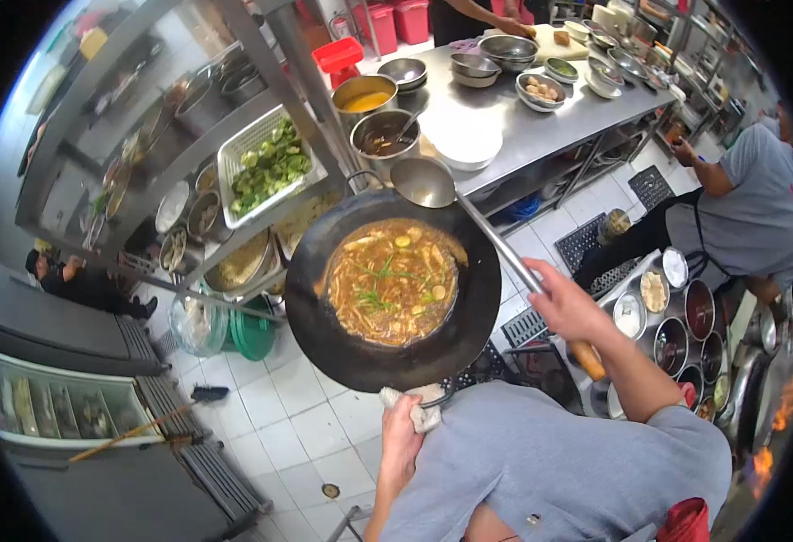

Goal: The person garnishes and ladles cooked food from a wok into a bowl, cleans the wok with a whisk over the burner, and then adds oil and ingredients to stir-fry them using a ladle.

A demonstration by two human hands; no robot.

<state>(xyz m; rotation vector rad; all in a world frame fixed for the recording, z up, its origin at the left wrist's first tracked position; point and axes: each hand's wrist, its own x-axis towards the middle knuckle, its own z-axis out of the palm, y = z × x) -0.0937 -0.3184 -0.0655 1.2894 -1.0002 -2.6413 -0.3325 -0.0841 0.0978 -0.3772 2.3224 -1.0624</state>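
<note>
A large black wok (479, 312) hangs in front of me over the tiled floor, holding a brown saucy dish (392, 280) with green shreds and a lemon-like slice on top. My left hand (402, 435) is closed round the wok's near handle (446, 395) through a folded white cloth (414, 408). With my right hand (563, 303) I grip a long metal ladle (496, 237), its wooden end (586, 359) sticking out below the hand. The ladle's bowl (423, 182) is at the wok's far rim, beside the far handle; whether they touch I cannot tell.
Beyond the wok, a steel counter (586, 117) holds pots, bowls and a white plate (464, 140). Shelves with a basket of greens (270, 167) stand left. At right are seasoning bowls (670, 343), flames (787, 404) and a co-worker (749, 199). A broom (143, 425) lies lower left.
</note>
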